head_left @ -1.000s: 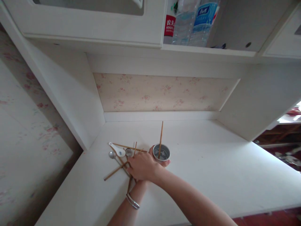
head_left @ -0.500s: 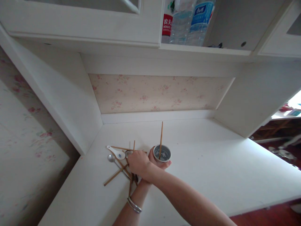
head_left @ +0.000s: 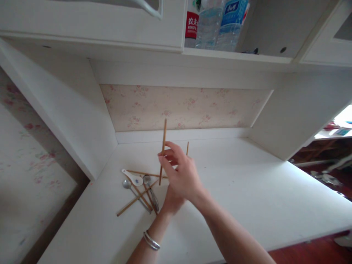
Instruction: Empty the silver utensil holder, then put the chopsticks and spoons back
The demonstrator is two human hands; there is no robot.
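Note:
Between the thumb and fingers of my right hand [head_left: 183,174] an upright wooden chopstick [head_left: 164,134] is pinched, raised above the counter. My left hand [head_left: 172,201], below it, is partly covered by the right; the earlier frame shows it wrapped round a metal cup with holes in its base. That cup is hidden now, but the tip of another chopstick [head_left: 187,147] standing in it shows behind my right hand. Left of my hands lies a pile: a white ceramic spoon [head_left: 135,179], a round-bowled metal spoon [head_left: 127,184], a larger metal spoon [head_left: 147,179] and several crossed chopsticks [head_left: 128,208].
The white counter [head_left: 247,194] runs under a low overhead cabinet [head_left: 96,29] with plastic bottles [head_left: 210,25] on its open shelf. White side panels [head_left: 68,99] bound the nook at left and right, with a floral back wall [head_left: 178,108].
My right hand has lifted a chopstick from the pile and moved up and right, now covering the cup. My left hand stays about where it was.

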